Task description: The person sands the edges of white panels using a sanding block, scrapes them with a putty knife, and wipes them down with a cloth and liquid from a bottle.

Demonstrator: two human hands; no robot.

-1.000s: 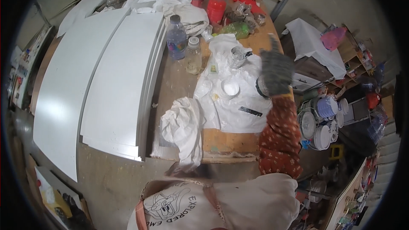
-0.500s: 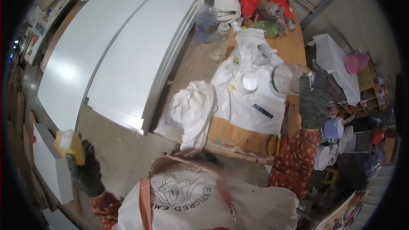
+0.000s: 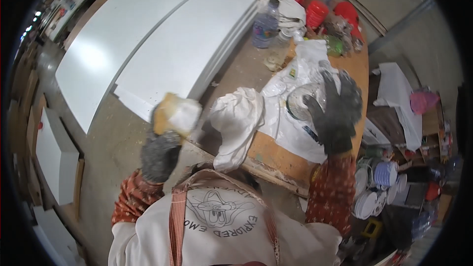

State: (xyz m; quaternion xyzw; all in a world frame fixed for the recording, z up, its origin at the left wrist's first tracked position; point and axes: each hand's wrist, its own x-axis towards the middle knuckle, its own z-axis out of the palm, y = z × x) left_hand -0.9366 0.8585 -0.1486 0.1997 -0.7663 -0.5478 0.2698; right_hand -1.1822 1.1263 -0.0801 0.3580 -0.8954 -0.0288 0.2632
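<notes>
My left hand, in a dark grey work glove, grips a yellow sponge-like block with a white face, held up beside the near corner of the white panels. Motion blurs the block. At the right my gloved right hand is wrapped round a clear plastic container, thumb on its near side, fingers on the far side. The container's round rim lies over a white plastic sheet, and the hand hides its other end. Close by on the sheet is a dark strip.
A crumpled white cloth lies at the table's front edge. Large white panels are stacked to the left. A bottle of purplish liquid, a red container and a green bottle stand or lie farther back. Buckets sit at the right.
My left hand has brought the yellow block rightward and up toward the panels. My right hand has moved left with the clear container, over where a white cup stood. The view has shifted slightly.
</notes>
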